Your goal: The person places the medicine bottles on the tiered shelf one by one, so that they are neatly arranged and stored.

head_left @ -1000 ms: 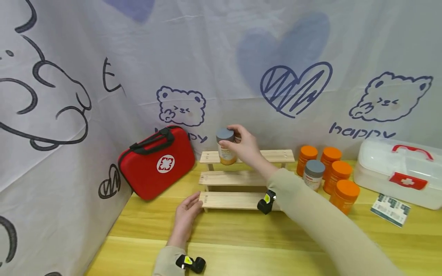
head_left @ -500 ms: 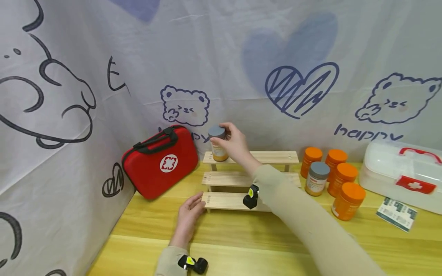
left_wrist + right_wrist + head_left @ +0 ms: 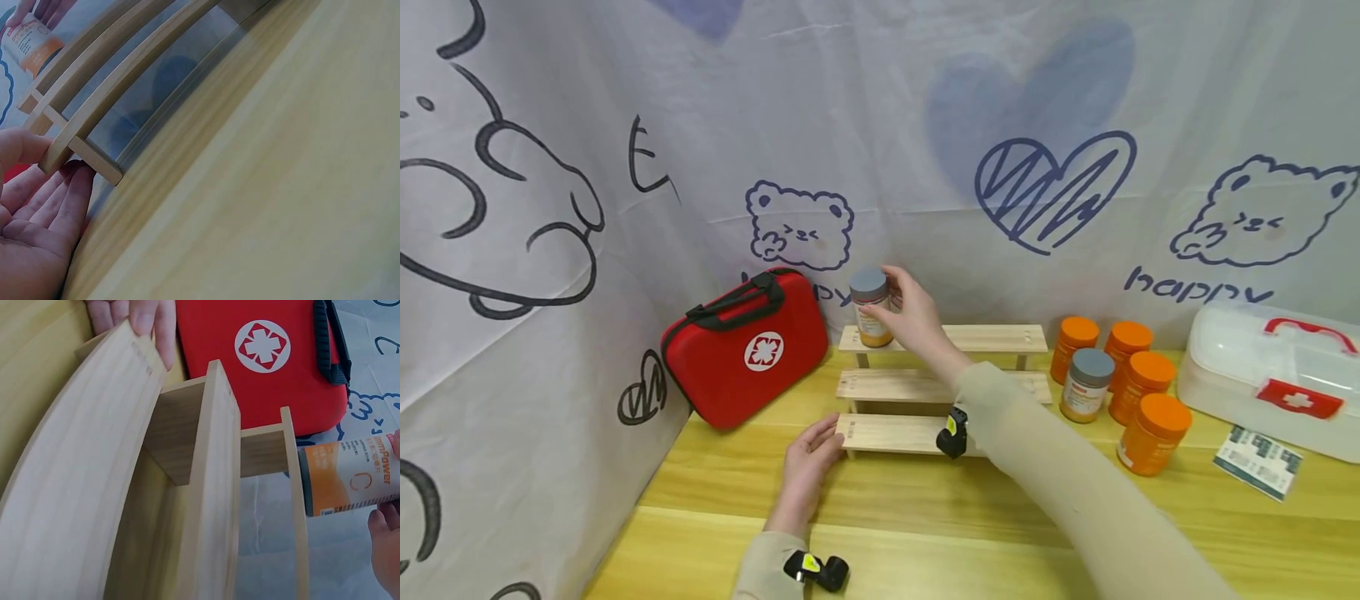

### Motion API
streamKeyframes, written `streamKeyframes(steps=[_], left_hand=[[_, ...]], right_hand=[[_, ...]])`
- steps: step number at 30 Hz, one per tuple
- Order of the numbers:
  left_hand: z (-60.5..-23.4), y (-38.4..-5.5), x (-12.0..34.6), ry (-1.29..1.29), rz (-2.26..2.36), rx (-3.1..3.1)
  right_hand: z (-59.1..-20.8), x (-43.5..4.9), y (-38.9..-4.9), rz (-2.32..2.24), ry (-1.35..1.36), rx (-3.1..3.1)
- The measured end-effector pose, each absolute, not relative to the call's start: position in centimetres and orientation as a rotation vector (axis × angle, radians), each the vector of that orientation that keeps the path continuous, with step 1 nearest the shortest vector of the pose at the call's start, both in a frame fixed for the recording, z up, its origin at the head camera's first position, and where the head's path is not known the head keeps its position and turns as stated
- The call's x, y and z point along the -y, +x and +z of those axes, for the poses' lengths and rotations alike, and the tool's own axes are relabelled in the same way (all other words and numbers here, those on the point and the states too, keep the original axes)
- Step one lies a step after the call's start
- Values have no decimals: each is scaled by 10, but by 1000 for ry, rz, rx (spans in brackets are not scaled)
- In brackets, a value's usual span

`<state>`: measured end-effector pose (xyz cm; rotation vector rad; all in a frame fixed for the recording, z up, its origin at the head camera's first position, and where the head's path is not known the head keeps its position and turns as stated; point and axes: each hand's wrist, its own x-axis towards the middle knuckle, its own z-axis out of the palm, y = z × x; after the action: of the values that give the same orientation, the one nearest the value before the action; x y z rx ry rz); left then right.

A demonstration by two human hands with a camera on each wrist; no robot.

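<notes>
Grey-capped jar (image 3: 871,328) shifted to left end of top tier (image 3: 985,337), seemingly seated; right hand (image 3: 915,312) grips it, left hand (image 3: 807,465) pinches bottom tier (image 3: 891,434).

We grip the end of a wooden rack (image 3: 97,106) with our left hand (image 3: 40,228), the thumb against the nearest of three planks. The yellowish tabletop (image 3: 262,175) stretches off to the right. At the upper left, our partly visible right hand (image 3: 57,9) holds an orange-and-white-labelled bottle (image 3: 30,42) by the farthest plank.
</notes>
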<state>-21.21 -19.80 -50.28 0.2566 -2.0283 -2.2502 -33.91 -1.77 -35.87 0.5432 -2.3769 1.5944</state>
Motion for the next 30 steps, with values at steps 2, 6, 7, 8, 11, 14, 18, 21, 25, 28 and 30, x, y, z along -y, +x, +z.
streamKeyframes(steps=[2, 6, 7, 8, 11, 14, 18, 21, 25, 28, 30], left_hand=[[-503, -212, 198, 262, -2254, 2022], [-503, -212, 198, 245, -2246, 2019], [-503, -212, 198, 242, -2244, 2018], [-504, -211, 198, 238, -2241, 2019], [-505, -212, 198, 242, -2243, 2013], [-505, -212, 197, 248, -2246, 2008], [-504, -212, 197, 247, -2251, 2000], [-503, -211, 196, 237, -2262, 1997], [-503, -210, 196, 243, -2269, 1994], [-503, -211, 196, 249, -2266, 1995], [-503, -210, 196, 244, -2269, 1998]], right_hand=[[-360, 15, -337, 1593, 534, 2397], [-364, 8, -334, 1614, 544, 2411], [-365, 7, -334, 1616, 550, 2413], [-366, 5, -333, 1619, 555, 2413], [-368, 0, -330, 1614, 569, 2422], [-369, -3, -328, 1593, 573, 2437], [-371, -10, -322, 1529, 586, 2481], [-374, -16, -317, 1443, 625, 2516], [-380, -26, -312, 1323, 677, 2553], [-384, -33, -309, 1248, 715, 2567], [-386, -38, -307, 1208, 738, 2572]])
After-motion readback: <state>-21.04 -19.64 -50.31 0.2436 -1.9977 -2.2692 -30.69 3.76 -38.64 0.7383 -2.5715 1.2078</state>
